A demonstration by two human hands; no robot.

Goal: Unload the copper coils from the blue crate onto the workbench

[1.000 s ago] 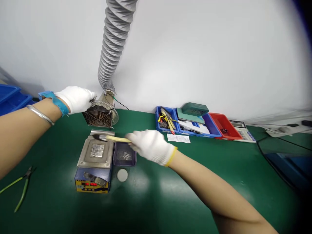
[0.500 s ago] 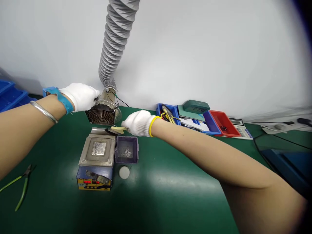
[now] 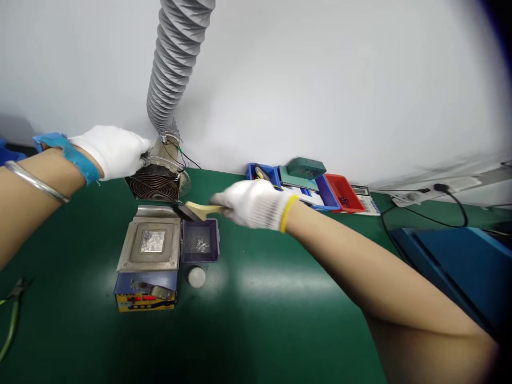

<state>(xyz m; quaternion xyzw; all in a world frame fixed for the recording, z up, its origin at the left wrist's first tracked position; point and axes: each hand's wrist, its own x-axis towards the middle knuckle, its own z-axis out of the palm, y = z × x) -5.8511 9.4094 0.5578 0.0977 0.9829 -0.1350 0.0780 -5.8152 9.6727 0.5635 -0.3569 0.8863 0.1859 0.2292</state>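
Observation:
My right hand (image 3: 256,205), in a white knit glove with a yellow cuff, is closed around the pale handle of a brush (image 3: 200,209). Its dark bristles point left, over the gap between a solder pot (image 3: 130,245) and a small purple tray (image 3: 218,242). Shiny bits of metal lie in the tray. A square of silvery metal fills the pot's top opening. My left hand (image 3: 112,152), also gloved in white, has its fingers closed on the top left edge of an extractor fan (image 3: 154,186) behind the pot; its fingertips are partly hidden.
A grey corrugated duct (image 3: 176,64) rises from the fan. A white round cap (image 3: 197,277) sits before the tray. Green-handled pliers (image 3: 14,314) lie at left. Blue bins (image 3: 328,193) and a red bin (image 3: 342,192) stand along the wall, with a power strip (image 3: 440,191) farther right.
The brush and my right hand have moved right relative to the pot, and more of the handle shows. My left hand stays at the fan. The whole view has swung right.

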